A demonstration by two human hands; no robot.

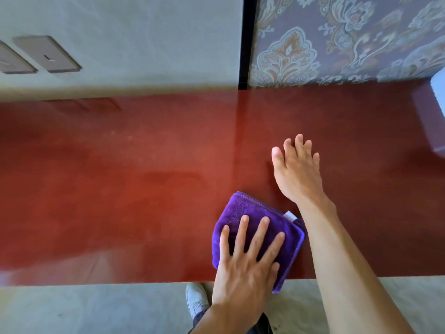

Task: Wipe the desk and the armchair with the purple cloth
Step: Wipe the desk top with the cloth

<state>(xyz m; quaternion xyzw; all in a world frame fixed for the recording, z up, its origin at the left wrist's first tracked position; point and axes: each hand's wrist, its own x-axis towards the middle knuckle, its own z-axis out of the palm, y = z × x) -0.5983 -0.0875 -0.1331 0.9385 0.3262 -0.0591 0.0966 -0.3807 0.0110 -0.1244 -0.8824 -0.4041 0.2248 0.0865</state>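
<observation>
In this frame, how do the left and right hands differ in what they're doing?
The left hand lies flat on the folded purple cloth; the right hand holds nothing. The left hand is near the front edge of the desk; the right hand reaches farther back over bare desk, and whether it touches the surface is unclear. Both hands are open, palms down.

Plush purple cloth (252,213) lies on the glossy red-brown desk (120,189).
</observation>
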